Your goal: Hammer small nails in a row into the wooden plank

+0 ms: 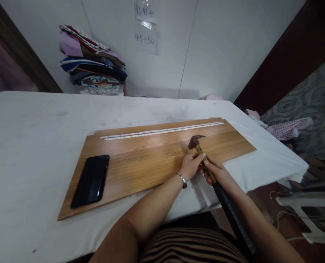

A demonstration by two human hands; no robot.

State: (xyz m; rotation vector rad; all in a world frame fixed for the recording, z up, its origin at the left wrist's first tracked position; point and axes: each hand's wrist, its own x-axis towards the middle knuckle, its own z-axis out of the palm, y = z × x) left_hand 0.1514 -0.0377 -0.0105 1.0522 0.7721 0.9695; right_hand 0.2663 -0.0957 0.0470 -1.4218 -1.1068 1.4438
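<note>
A long wooden board point(151, 164) lies on the white table point(33, 146). My right hand point(220, 175) is closed round the shaft of a hammer point(197, 141), whose rusty head hovers just over the board near a row of small nail heads. My left hand point(191, 164) rests on the board beside the hammer shaft, fingers pinched together; what they hold is too small to make out. It wears a metal bracelet. Two loose nails point(132, 160) lie on the board's middle. A pale strip point(162, 130) runs along the far edge.
A black phone point(91, 180) lies on the board's left end. Folded fabrics point(92, 65) are stacked against the wall at the back. Patterned cloth point(288, 128) and a white plastic chair point(310, 215) stand right of the table.
</note>
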